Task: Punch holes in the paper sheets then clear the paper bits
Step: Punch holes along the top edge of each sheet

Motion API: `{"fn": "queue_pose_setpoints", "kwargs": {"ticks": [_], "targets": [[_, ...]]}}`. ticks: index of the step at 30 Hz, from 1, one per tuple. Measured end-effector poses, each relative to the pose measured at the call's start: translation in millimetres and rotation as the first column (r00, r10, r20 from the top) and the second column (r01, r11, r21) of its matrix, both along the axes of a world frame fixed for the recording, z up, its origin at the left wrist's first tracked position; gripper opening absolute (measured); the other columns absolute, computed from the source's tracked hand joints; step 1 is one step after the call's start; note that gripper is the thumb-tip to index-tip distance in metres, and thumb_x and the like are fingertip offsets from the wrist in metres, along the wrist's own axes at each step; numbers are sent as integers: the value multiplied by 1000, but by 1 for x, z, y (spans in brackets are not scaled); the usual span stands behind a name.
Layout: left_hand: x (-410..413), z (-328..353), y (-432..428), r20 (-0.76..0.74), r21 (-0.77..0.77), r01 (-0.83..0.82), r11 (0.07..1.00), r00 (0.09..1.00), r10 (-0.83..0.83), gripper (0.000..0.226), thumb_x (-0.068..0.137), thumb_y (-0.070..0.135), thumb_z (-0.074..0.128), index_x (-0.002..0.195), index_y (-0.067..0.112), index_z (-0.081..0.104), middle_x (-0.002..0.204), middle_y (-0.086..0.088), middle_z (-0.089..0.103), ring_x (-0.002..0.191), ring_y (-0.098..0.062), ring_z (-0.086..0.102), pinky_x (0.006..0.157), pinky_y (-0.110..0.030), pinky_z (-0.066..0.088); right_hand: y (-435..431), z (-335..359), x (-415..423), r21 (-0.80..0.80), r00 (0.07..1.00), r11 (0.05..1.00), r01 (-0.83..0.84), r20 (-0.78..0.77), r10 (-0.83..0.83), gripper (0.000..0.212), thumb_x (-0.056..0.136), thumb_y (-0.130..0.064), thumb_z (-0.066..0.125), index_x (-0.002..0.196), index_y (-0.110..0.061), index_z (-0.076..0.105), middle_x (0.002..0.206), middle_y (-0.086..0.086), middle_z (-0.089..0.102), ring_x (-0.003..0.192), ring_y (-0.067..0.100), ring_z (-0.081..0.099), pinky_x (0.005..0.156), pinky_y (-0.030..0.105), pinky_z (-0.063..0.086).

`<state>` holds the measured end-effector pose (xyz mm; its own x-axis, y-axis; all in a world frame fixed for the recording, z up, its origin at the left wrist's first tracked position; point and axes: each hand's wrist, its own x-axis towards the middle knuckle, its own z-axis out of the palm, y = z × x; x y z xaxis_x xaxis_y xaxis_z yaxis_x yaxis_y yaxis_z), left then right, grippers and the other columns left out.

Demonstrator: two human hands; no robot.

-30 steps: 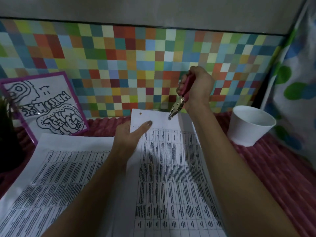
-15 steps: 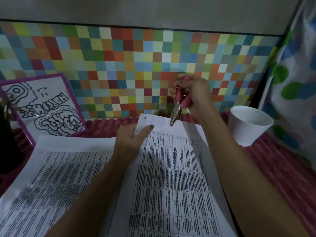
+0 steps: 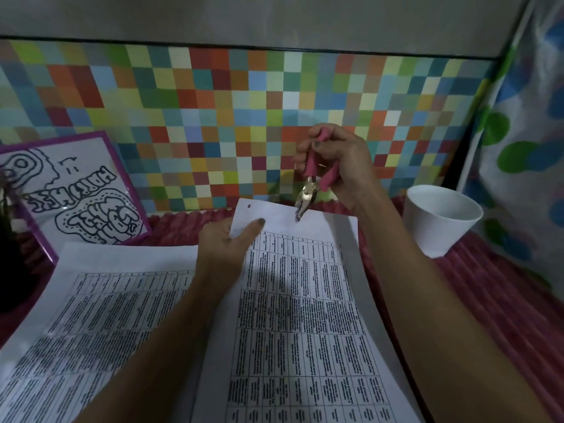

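The right hand [image 3: 338,160] is curling its fingers round the pink handles of a plier-type hole punch [image 3: 308,193]. The handles are standing apart, and the metal nose is meeting the far edge of the printed sheet [image 3: 299,300] near its middle. The left hand [image 3: 222,248] is pinching that sheet's far left corner, thumb lying on top, just beside one punched hole [image 3: 249,206]. The sheet is looking thin, light and floppy, so a pinch close to the punch point seems best for steadying the edge. More printed sheets [image 3: 100,300] are lying to the left, and a white cup [image 3: 442,221] is standing to the right on the ribbed pink cloth [image 3: 503,300].
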<state>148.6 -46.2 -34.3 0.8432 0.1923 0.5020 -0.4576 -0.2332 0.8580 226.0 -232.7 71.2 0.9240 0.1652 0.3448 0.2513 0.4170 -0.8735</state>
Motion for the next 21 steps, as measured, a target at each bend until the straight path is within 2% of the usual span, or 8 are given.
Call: {"fn": "queue_pose_setpoints", "kwargs": {"ticks": [3, 5, 8, 10, 12, 13, 16, 21], "targets": [[-1, 2, -4, 21, -7, 0, 1000, 1000, 1, 36, 92, 10, 65, 72, -19, 58, 68, -35, 61, 62, -47, 59, 48, -46, 47, 8, 0, -3, 23, 999, 999, 30, 21, -30, 25, 84, 17, 41, 92, 0, 58, 72, 15, 64, 65, 29, 63, 65, 38, 55], [-2, 2, -5, 15, -6, -2, 1000, 1000, 2, 34, 92, 9, 65, 70, -17, 59, 67, -33, 63, 58, -40, 62, 47, -40, 50, 15, 0, -6, -19, 999, 1000, 3, 45, -2, 25, 84, 17, 44, 94, 1, 59, 73, 13, 66, 68, 29, 64, 71, 41, 55], [-3, 3, -8, -2, 1, -13, 1000, 1000, 13, 33, 92, 6, 66, 65, -12, 60, 60, -21, 65, 49, -18, 62, 45, -25, 48, 24, 2, -10, -175, 988, 984, -42, 140, 67, 26, 81, 17, 51, 97, 0, 62, 79, 12, 69, 73, 28, 68, 74, 40, 57], [-4, 2, -9, -18, 14, -26, 1000, 999, 26, 38, 91, 7, 66, 57, -7, 55, 51, -12, 59, 43, -10, 55, 42, -20, 42, 28, 2, -13, -309, 966, 948, -80, 211, 150, 29, 77, 15, 54, 98, -2, 64, 84, 13, 70, 78, 29, 68, 78, 47, 57], [-2, 0, -5, -31, 32, -53, 998, 998, 53, 47, 90, 10, 68, 52, -5, 45, 47, -18, 49, 40, -14, 45, 41, -26, 34, 30, 3, -16, -407, 951, 906, -114, 218, 217, 29, 78, 14, 54, 99, -3, 64, 87, 15, 69, 76, 28, 68, 75, 50, 55], [-1, -1, -3, -37, 28, -62, 998, 997, 63, 49, 90, 11, 69, 53, -7, 44, 48, -23, 48, 40, -21, 44, 40, -30, 33, 30, 5, -18, -420, 953, 900, -119, 206, 222, 28, 79, 14, 53, 99, -3, 64, 86, 15, 69, 72, 28, 67, 69, 46, 55], [-1, -1, 0, -39, -16, -50, 999, 998, 50, 43, 90, 14, 69, 66, -19, 54, 63, -34, 59, 53, -44, 57, 45, -44, 46, 28, 11, -21, -346, 982, 938, -27, 168, 90, 23, 83, 15, 50, 95, -1, 62, 81, 19, 66, 64, 26, 61, 56, 31, 51], [-2, 3, 1, -71, 4, -9, 1000, 997, 9, 25, 91, 13, 67, 78, -8, 69, 73, -21, 72, 66, -34, 69, 58, -44, 57, 20, 9, -10, -30, 964, 971, 238, -112, -240, 19, 83, 13, 46, 81, -4, 56, 62, 14, 57, 48, 22, 51, 50, 29, 43]]}}
